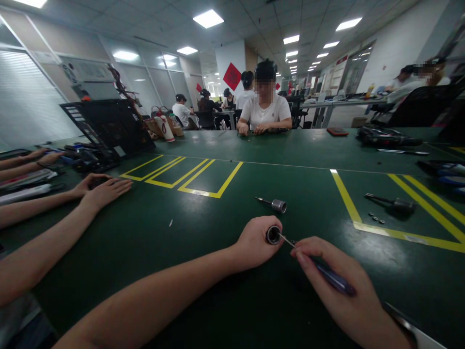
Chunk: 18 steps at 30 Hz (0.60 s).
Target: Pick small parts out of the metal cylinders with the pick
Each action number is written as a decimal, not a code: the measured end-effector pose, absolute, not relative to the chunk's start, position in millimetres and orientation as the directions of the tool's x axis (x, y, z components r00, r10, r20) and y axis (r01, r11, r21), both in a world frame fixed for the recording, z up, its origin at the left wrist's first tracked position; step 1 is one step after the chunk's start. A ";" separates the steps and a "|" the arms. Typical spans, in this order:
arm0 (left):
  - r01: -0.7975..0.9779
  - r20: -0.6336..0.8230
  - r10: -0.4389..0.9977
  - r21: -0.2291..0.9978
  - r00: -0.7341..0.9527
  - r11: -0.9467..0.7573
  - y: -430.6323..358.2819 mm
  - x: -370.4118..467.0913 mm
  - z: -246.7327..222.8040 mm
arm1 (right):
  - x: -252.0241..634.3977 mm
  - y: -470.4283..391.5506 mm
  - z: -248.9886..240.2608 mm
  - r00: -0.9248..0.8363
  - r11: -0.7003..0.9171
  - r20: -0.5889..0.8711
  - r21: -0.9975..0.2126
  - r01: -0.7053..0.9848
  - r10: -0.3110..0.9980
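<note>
My left hand [256, 240] is closed around a dark cylindrical metal socket [273, 234], its round open end turned toward me. In my right hand [337, 286] is a slim screwdriver [332, 277] with a dark blue-purple handle, pinched near the front. Its thin metal shaft reaches to the mouth of the socket; whether the tip touches the inside, I cannot tell. A small dark piece [293, 242] shows beside my right fingertips. Just beyond my left hand, a metal socket with a thin shank [278, 205] lies on the green table [203, 310].
To the right lie another shanked socket [403, 205] and several small metal rings [376, 218] inside yellow tape lines [407, 235]. A neighbour's hands [103, 191] rest at the left. A person [267, 109] sits opposite. A black panel [112, 128] stands at the back left.
</note>
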<state>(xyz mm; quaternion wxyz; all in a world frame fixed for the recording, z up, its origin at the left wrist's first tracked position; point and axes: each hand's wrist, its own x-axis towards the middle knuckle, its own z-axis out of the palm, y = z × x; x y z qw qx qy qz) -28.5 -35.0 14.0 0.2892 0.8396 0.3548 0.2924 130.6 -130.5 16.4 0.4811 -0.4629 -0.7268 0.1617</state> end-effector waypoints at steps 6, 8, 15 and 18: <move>0.425 0.292 0.794 0.719 0.534 -0.550 -39.3 -27.2 18.0 | 128.6 -130.4 20.1 -0.039 0.454 0.495 -0.758 0.469 0.868; 0.431 0.298 0.804 0.720 0.515 -0.543 -40.4 -26.9 18.1 | 128.1 -130.3 22.4 -0.014 0.428 0.476 -0.778 0.460 0.880; 0.411 0.290 0.815 0.749 0.502 -0.520 -41.5 -27.8 17.5 | 126.6 -126.7 23.7 0.039 0.311 0.340 -0.896 0.318 0.939; 0.390 0.280 0.816 0.769 0.506 -0.506 -40.3 -28.0 18.8 | 127.9 -122.8 22.7 0.082 0.149 0.160 -0.981 0.127 0.984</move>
